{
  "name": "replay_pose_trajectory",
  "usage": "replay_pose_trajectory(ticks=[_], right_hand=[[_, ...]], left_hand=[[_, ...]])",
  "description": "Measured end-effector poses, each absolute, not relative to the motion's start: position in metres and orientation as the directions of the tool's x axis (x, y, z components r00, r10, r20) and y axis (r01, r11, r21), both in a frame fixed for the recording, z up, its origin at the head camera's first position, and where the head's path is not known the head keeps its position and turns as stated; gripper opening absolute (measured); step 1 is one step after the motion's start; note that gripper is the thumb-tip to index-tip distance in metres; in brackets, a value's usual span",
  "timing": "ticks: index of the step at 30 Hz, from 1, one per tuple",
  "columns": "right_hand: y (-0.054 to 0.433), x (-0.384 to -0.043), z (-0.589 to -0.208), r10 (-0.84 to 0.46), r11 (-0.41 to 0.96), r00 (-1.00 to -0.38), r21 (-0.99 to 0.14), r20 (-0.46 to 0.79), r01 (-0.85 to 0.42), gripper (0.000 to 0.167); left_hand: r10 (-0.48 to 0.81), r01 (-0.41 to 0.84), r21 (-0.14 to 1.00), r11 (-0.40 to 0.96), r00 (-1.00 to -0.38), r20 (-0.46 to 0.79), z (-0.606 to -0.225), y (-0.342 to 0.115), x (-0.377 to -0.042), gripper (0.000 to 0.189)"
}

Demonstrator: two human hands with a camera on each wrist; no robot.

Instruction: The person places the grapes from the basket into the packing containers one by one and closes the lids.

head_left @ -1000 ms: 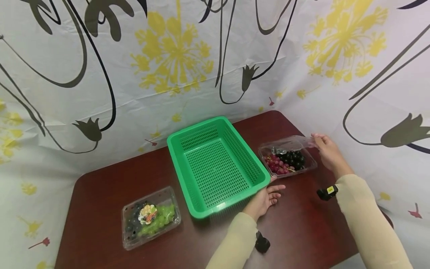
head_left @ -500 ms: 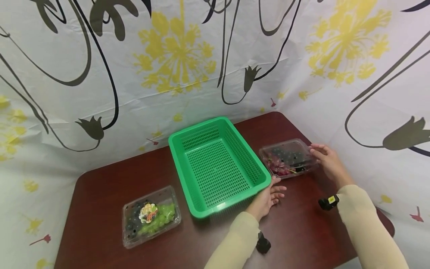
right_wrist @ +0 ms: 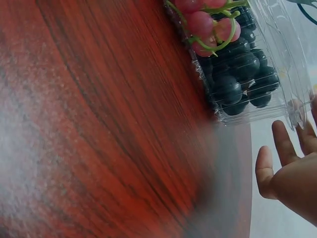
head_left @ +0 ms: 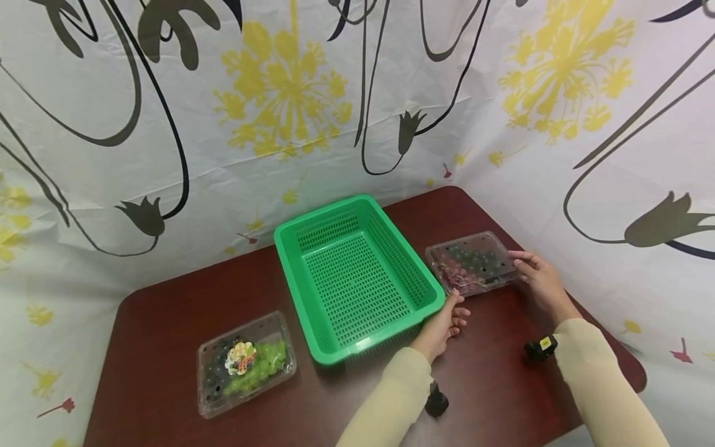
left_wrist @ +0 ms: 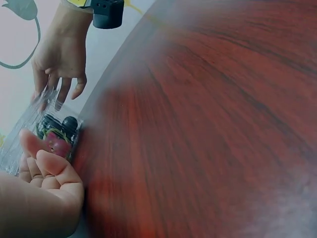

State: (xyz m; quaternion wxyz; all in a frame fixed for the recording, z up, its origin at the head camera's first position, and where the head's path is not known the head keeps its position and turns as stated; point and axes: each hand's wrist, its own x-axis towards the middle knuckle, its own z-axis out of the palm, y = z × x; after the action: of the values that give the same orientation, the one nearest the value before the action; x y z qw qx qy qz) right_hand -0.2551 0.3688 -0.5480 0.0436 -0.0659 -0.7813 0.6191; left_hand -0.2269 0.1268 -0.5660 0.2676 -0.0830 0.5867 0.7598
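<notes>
A clear plastic clamshell box of red and dark grapes lies at the right of the table, its lid lowered over the fruit. My right hand touches the lid's right edge with extended fingers; in the right wrist view the thumb stands apart from the box. Dark grapes and red grapes show through its side. By the near left corner of this box is my left hand, fingers loosely bent, beside the green basket's front right corner. The left wrist view shows its fingertips overlapping the box.
The perforated green basket stands mid-table with nothing in it. Left of it lies a second clear clamshell, lid down, holding green and dark grapes under a round fruit sticker. A patterned cloth hangs behind the dark red table.
The right clamshell's lid, raised a second ago in my right hand, has come down over the grapes. The right hand has lowered with it. My left hand stays by the basket's corner.
</notes>
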Motion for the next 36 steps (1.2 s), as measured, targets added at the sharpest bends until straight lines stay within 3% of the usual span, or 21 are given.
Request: replay_pose_trajectory(ticks=[9,12,20,28,36], right_hand=[[0.366,-0.252,-0.550,0.259,0.281,-0.962,-0.947,-0.081,0.155,0.052],[0.368,-0.250,-0.551,0.262,0.214,-0.958,-0.961,-0.117,0.175,0.054],[0.370,-0.245,-0.555,0.186,-0.133,-0.979,-0.989,-0.087,0.063,0.032],[0.375,-0.241,-0.549,0.205,0.071,-0.944,-0.958,-0.257,0.277,0.018],[0.377,-0.242,-0.544,0.202,0.249,-0.886,-0.853,-0.417,0.458,0.063]], left_hand=[[0.235,-0.420,0.904,-0.083,-0.890,-0.391,-0.568,0.134,-0.233,0.043],[0.202,-0.387,0.918,-0.083,-0.909,-0.365,-0.568,0.136,-0.232,0.042],[0.155,-0.369,0.923,-0.110,-0.923,-0.351,-0.566,0.139,-0.229,0.037],[0.175,-0.369,0.923,-0.109,-0.921,-0.348,-0.568,0.139,-0.229,0.040],[0.181,-0.385,0.916,-0.109,-0.914,-0.363,-0.569,0.138,-0.229,0.043]])
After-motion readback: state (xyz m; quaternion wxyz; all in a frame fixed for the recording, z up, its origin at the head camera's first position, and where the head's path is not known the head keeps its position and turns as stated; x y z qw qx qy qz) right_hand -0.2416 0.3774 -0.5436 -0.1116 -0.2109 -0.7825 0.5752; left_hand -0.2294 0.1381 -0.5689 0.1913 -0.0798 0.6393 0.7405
